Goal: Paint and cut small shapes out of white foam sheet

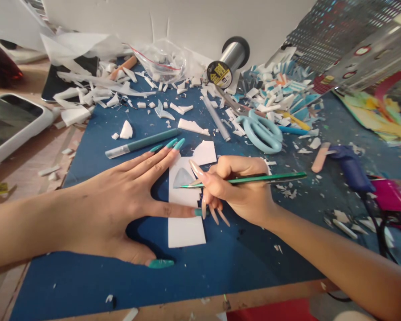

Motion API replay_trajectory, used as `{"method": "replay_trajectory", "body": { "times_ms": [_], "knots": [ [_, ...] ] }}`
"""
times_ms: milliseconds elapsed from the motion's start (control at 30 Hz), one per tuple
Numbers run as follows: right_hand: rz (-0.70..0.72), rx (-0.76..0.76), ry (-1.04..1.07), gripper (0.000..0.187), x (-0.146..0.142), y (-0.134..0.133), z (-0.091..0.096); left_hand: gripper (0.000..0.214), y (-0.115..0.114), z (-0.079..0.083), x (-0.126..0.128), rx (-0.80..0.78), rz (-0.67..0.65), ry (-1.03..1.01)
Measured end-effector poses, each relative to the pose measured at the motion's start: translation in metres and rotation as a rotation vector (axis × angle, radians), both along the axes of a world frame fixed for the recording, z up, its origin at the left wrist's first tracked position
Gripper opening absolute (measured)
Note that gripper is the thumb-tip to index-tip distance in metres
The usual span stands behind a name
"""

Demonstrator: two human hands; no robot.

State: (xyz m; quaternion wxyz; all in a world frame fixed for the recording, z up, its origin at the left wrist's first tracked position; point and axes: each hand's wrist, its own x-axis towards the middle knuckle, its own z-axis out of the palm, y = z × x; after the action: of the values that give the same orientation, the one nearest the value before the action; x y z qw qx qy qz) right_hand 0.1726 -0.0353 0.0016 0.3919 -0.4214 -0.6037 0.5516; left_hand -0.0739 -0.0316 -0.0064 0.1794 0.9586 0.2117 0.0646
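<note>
My left hand (120,196) lies flat and spread on the blue mat (237,263), its fingers pressing down a white foam strip (185,229). A grey curved shape is cut or drawn near the strip's upper end. My right hand (240,191) is closed in a pen grip on a thin green-handled craft knife (254,179), whose tip rests on the strip beside that shape. A second white piece (204,152) lies just above the strip.
White foam scraps litter the mat's far side. A teal pen-like tool (142,143), light blue scissors (262,131), a grey stick (217,118), a wire spool (229,62), a plastic bag (160,60), a blue and pink tool (370,178) and a phone (10,125) lie around.
</note>
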Motion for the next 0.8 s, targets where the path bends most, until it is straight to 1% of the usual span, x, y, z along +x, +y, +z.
{"method": "replay_trajectory", "body": {
  "times_ms": [100,267,400,533,600,700,800],
  "knots": [
    [0.02,0.042,0.012,0.046,-0.0003,0.0007,0.0003,0.08,-0.0021,-0.0004,0.0011,-0.019,0.036,-0.029],
    [0.062,0.078,-0.045,0.047,0.0,0.0008,0.002,0.078,0.0007,-0.0025,0.0012,-0.018,-0.005,-0.043],
    [0.119,0.1,-0.065,0.046,-0.0015,0.0016,0.0035,0.08,0.0018,-0.0037,0.0007,-0.01,-0.01,-0.027],
    [0.082,0.135,-0.06,0.048,-0.0052,0.0015,0.0018,0.081,0.0006,-0.0044,0.0002,-0.016,-0.015,-0.04],
    [0.08,0.113,-0.062,0.049,-0.0061,0.001,0.0007,0.081,0.0001,-0.0046,-0.0001,-0.013,-0.007,-0.039],
    [0.072,0.098,-0.107,0.049,-0.0052,0.0007,0.0001,0.082,-0.0001,-0.0038,-0.0009,-0.008,0.005,-0.03],
    [0.061,0.134,-0.153,0.048,-0.003,0.0014,0.0006,0.081,0.0,-0.0025,-0.0019,-0.001,0.001,-0.015]
  ]
}}
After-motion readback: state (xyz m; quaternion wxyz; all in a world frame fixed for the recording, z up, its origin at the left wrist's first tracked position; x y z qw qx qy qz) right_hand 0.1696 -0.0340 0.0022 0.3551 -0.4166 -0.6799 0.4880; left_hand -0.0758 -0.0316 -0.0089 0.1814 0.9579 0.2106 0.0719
